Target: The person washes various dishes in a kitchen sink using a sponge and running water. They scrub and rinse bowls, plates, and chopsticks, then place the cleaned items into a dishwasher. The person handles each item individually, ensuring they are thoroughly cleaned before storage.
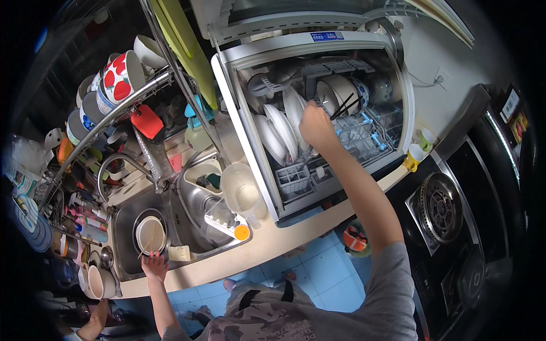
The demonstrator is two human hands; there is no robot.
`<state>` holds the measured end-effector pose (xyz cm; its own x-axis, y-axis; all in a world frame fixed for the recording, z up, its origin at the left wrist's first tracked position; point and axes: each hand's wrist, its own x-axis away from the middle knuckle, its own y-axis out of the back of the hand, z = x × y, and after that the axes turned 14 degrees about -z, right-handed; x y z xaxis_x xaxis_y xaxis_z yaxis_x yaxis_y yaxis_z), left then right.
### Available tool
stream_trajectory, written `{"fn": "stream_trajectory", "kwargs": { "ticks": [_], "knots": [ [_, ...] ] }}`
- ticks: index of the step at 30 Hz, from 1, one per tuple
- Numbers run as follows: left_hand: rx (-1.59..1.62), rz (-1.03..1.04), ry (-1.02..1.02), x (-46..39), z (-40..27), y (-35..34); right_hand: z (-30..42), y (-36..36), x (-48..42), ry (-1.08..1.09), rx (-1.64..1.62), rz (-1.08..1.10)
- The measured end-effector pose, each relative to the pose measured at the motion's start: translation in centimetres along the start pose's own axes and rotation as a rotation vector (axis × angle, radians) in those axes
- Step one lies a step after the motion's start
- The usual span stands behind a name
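Note:
My right hand [318, 130] is curled into a fist inside the open dishwasher [244, 128], in front of white plates [280, 130] standing in its rack. Dark chopsticks [346, 106] stick out from the far side of that fist, which looks closed on them; my fingers hide their other ends. At the sink's front edge, my left hand [155, 267] rests with its fingers apart and nothing in it. Just beyond its fingertips, a light bowl [150, 232] sits in a dark round pan in the left basin [123, 260]. Light wooden chopsticks [152, 244] lie across the bowl.
A sponge [179, 253] lies by the sink rim. Between sink and dishwasher stands a translucent jug [243, 192]. Patterned bowls [123, 79] fill the rack above. Cups [413, 157] stand near the gas stove [441, 209]. Another person's forearm [97, 319] shows at lower left.

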<state>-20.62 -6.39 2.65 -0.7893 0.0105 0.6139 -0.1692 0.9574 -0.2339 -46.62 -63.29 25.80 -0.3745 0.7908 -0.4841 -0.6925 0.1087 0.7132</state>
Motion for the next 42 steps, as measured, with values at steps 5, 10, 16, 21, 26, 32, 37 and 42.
{"fn": "stream_trajectory", "kwargs": {
  "ticks": [5,10,16,21,26,32,37,42],
  "knots": [
    [0.001,0.009,0.028,0.9,-0.3,-0.6,0.8,-1.6,-1.9,-0.082,0.138,0.193],
    [0.096,0.036,0.051,1.4,-0.1,0.1,1.2,-0.1,0.4,0.126,0.038,-0.136],
    [0.099,0.023,0.076,1.5,0.3,0.7,2.2,-0.2,3.5,0.381,0.004,-0.203],
    [0.132,0.049,0.056,1.7,0.1,0.4,2.7,-1.7,3.3,0.518,0.399,-0.149],
    [0.11,0.018,0.022,1.9,-1.3,1.3,3.6,1.8,4.7,0.326,0.032,-0.165],
    [0.215,0.032,0.087,0.6,-4.8,4.5,10.2,3.3,14.8,0.464,-0.311,-0.3],
    [0.009,0.025,-0.025,-3.3,-7.7,8.0,19.9,-11.1,27.0,0.024,-0.592,0.662],
    [-0.734,-0.326,-0.754,-9.4,-12.2,12.5,25.9,-21.8,35.8,0.498,-0.23,0.813]
  ]
}}
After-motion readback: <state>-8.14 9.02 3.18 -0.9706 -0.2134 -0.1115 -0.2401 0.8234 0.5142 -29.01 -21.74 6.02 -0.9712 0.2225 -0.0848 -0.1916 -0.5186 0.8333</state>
